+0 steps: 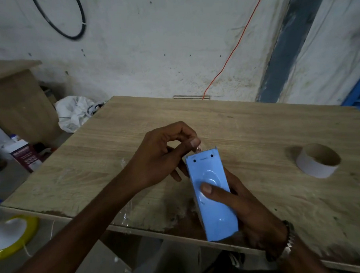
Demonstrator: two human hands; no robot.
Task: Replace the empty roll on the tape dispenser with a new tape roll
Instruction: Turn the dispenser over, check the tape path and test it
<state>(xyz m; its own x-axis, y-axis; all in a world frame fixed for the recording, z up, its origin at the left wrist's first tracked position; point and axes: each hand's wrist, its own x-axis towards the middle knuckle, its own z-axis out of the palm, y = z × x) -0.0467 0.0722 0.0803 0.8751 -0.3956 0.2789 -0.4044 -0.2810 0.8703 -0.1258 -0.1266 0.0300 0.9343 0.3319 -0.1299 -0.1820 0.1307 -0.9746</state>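
Observation:
A light blue tape dispenser (212, 196) is held above the wooden table (257, 133), its toothed cutter end pointing away from me. My right hand (246, 207) grips it from the right and below, thumb pressed on its round hub. My left hand (161, 157) pinches the clear tape end (198, 149) between thumb and forefinger just at the cutter. The empty cardboard roll core (318, 161) lies on the table to the right, apart from both hands. The new roll inside the dispenser is hidden.
A scrap of clear film (125, 213) lies near the table's front edge. Left of the table stand a wooden board (14, 102), a white bag (75, 114), a purple box (25, 157) and a yellow-rimmed disc (16, 234). An orange cable (233, 51) runs down the wall.

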